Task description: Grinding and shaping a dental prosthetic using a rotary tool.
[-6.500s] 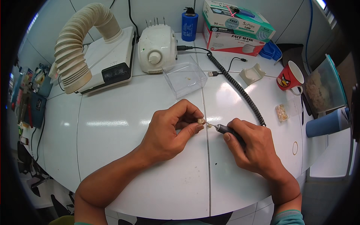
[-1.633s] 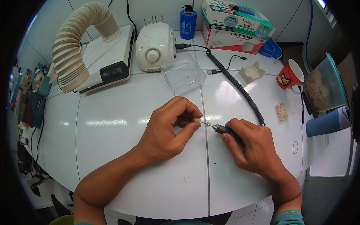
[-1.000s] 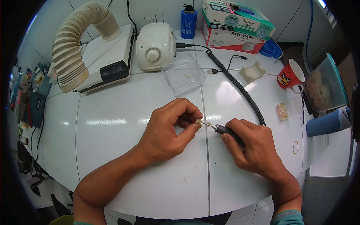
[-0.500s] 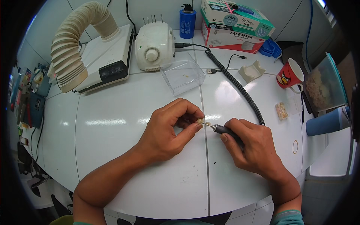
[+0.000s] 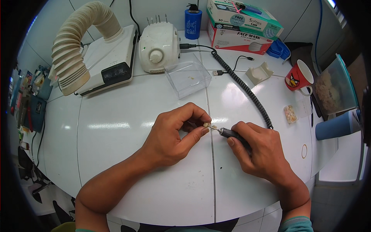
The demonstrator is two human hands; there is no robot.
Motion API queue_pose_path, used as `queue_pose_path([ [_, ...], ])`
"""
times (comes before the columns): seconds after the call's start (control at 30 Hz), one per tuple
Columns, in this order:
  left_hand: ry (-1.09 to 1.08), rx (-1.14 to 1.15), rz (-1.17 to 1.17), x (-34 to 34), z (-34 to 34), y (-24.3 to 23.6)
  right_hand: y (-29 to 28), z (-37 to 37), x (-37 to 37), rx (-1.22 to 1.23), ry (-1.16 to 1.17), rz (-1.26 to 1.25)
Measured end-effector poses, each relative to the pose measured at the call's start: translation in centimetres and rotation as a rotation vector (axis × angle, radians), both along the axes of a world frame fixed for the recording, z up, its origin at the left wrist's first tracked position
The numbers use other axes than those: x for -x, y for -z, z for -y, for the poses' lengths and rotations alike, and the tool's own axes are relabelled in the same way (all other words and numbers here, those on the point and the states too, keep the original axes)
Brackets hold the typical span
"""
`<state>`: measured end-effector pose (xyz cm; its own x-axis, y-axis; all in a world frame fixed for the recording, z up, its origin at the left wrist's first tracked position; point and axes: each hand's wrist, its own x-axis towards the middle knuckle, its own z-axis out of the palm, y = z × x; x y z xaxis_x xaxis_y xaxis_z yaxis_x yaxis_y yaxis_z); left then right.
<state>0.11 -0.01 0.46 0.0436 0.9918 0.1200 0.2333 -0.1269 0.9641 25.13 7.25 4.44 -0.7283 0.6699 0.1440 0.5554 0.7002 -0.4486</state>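
Over the middle of the white table, my left hand (image 5: 176, 133) pinches a small cream-coloured, tooth-like piece (image 5: 206, 125) between thumb and fingertips. My right hand (image 5: 262, 150) is closed round a dark rotary handpiece (image 5: 232, 135), held like a pen. Its thin metal bit (image 5: 213, 128) points left and meets or nearly meets the piece; exact contact is too small to tell. Another tiny cream bit shows just behind the metal shaft. A black coiled cord (image 5: 247, 91) runs from the handpiece's side back to a white control box (image 5: 157, 48) with a dial and several burs standing on top.
A ribbed hose (image 5: 65, 46) arches from a white machine at back left. Behind my hands lies a clear plastic box (image 5: 189, 79). To the right stand a cream holder (image 5: 259, 73), a red mug (image 5: 299, 75), a small container of pieces (image 5: 290, 114) and a blue tumbler (image 5: 336, 125).
Both hands keep nearly the same place and grip. My left fingers and the small piece have shifted very slightly.
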Motion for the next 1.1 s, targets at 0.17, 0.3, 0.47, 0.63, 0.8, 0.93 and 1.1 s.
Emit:
queue_pose_path([
  [0.17, -0.001, 0.009, -0.015, -0.06, 0.02, -0.17, 0.07, -0.03, -0.01, 0.004, 0.001, -0.004],
  [0.3, 0.009, -0.019, -0.021, 0.01, -0.03, -0.13, -0.02, -0.12, -0.06, 0.009, -0.014, 0.008],
  [0.47, 0.027, 0.01, -0.012, 0.08, -0.01, -0.44, 0.1, -0.12, -0.01, 0.009, -0.031, -0.005],
  [0.63, 0.044, -0.01, -0.007, 0.08, 0.03, -0.26, -0.01, -0.07, 0.06, 0.024, -0.027, -0.005],
  [0.8, 0.038, -0.016, -0.015, 0.06, 0.05, -0.24, 0.11, -0.11, 0.07, 0.017, -0.034, -0.016],
  [0.93, 0.042, -0.015, -0.014, 0.05, -0.03, -0.24, 0.01, -0.12, 0.03, 0.02, -0.032, -0.005],
  [1.1, 0.033, -0.017, -0.022, 0.03, -0.01, -0.3, 0.03, -0.13, 0.01, 0.021, -0.03, 0.003],
])
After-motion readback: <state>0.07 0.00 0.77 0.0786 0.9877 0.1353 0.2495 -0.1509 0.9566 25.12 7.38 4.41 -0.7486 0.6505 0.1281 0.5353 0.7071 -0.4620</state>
